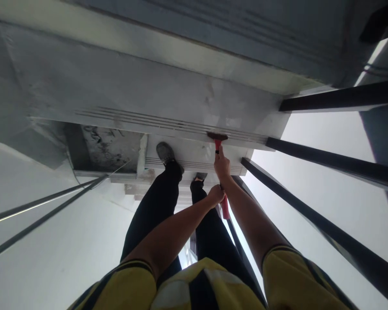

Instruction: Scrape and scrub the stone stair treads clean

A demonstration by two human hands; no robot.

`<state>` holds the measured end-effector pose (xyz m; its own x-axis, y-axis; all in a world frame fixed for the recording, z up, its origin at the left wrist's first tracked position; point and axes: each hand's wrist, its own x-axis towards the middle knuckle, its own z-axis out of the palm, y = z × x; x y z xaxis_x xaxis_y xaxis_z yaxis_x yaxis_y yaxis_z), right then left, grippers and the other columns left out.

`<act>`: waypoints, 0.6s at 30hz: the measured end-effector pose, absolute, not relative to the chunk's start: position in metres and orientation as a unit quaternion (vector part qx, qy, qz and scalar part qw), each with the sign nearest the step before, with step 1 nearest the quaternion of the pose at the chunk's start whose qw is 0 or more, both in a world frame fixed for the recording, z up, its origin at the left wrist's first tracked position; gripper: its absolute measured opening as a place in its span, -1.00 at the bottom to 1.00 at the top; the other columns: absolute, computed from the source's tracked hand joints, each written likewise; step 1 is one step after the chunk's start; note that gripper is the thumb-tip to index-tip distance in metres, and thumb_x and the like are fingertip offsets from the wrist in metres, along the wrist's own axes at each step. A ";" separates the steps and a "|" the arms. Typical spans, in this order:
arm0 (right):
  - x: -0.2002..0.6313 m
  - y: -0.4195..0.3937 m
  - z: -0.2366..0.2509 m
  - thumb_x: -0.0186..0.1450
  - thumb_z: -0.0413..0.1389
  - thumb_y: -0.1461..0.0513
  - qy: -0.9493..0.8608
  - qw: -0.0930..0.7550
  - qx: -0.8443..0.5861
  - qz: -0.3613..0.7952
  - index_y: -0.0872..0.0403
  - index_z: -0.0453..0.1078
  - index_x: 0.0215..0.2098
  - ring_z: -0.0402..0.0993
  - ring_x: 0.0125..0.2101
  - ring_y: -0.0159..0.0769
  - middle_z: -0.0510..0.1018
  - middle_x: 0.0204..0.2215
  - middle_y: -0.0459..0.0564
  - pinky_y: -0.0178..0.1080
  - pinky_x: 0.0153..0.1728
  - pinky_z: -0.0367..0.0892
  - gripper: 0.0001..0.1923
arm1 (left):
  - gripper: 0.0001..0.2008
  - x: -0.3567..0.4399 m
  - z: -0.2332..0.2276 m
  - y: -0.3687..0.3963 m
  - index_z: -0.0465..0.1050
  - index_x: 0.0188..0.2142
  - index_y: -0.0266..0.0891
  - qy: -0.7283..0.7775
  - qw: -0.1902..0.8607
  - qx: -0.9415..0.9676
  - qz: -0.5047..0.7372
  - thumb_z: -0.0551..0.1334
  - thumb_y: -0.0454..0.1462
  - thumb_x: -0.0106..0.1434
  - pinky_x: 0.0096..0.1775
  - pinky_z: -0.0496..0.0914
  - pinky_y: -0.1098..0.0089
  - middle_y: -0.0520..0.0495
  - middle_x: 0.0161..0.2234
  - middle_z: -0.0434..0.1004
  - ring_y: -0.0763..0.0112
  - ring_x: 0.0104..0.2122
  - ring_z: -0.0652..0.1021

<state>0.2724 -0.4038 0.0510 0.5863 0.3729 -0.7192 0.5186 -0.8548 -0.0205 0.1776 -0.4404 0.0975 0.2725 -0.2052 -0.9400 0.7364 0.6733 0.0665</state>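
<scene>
I look straight down a staircase. Both my hands grip a red-handled scraper. My right hand holds it high on the handle, close to the dark blade. My left hand holds the handle lower down. The blade rests on the grooved front edge of a grey stair step. My legs in black trousers reach down to a lower step, and one grey shoe stands on it.
Black railing bars run along the right side beside a pale wall. Thin dark rods cross at the left. A stained landing patch lies left of the lower step. More steps descend below.
</scene>
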 end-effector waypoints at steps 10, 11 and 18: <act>0.291 -0.409 0.061 0.42 -0.23 0.10 0.241 0.049 0.899 -0.362 0.07 -0.12 0.36 0.46 -0.39 -0.24 0.54 -0.38 0.12 -0.27 -0.36 0.23 -0.43 | -0.91 0.189 0.113 -0.439 0.38 -0.34 -0.37 0.488 0.778 0.260 -0.298 0.12 -0.42 0.15 -0.39 0.43 0.31 -0.10 -0.48 0.46 0.38 -0.52 0.49; 0.294 -0.407 0.064 0.42 -0.23 0.11 0.243 0.054 0.897 -0.365 0.06 -0.12 0.36 0.46 -0.38 -0.23 0.54 -0.38 0.12 -0.27 -0.35 0.24 -0.42 | -0.90 0.191 0.117 -0.437 0.38 -0.35 -0.36 0.486 0.783 0.254 -0.294 0.12 -0.43 0.13 -0.39 0.44 0.29 -0.11 -0.48 0.46 0.36 -0.51 0.49; 0.297 -0.389 0.072 0.41 -0.18 0.14 0.261 0.081 0.879 -0.391 0.11 -0.18 0.37 0.48 -0.32 -0.19 0.55 -0.34 0.14 -0.25 -0.31 0.26 -0.39 | -0.85 0.197 0.133 -0.421 0.37 -0.37 -0.38 0.475 0.801 0.227 -0.284 0.07 -0.47 0.07 -0.42 0.46 0.25 -0.16 -0.49 0.45 0.31 -0.52 0.50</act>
<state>0.2972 -0.3892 0.0719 0.5575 0.3953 -0.7300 0.5215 -0.8510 -0.0626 0.1970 -0.4206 0.1334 0.3875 -0.2389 -0.8904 0.6705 0.7359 0.0944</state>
